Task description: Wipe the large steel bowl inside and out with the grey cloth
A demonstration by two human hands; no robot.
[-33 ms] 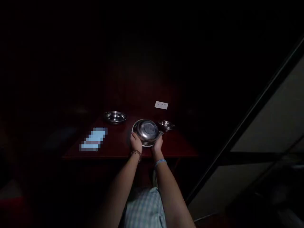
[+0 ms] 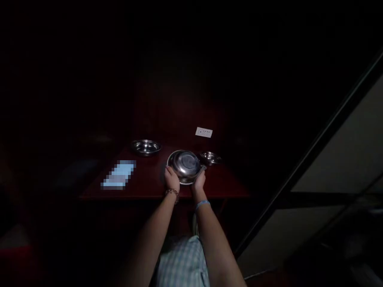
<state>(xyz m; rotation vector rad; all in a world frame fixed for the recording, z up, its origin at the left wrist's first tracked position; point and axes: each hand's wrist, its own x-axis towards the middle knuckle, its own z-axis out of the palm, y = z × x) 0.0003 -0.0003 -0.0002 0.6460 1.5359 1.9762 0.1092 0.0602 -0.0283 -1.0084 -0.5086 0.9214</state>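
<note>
A shiny steel bowl (image 2: 186, 162) is held bottom side toward me, over the near part of the dark red table (image 2: 149, 181). On its lower left rim, my left hand (image 2: 172, 178) is closed, the thumb lying along the outside. My right hand (image 2: 198, 181) grips the lower right rim with what looks like a grey cloth (image 2: 204, 169) between hand and metal. The fingers behind the bowl are hidden. A pale rim shows around the bowl's edge; whether it belongs to a second dish underneath, I cannot tell.
A wide steel bowl (image 2: 146, 148) stands at the back left of the table, and a smaller steel bowl (image 2: 210, 158) at the back right. A pixelated bright rectangle (image 2: 120, 174) lies at the left. A white socket plate (image 2: 204, 132) is on the wall behind. Surroundings are very dark.
</note>
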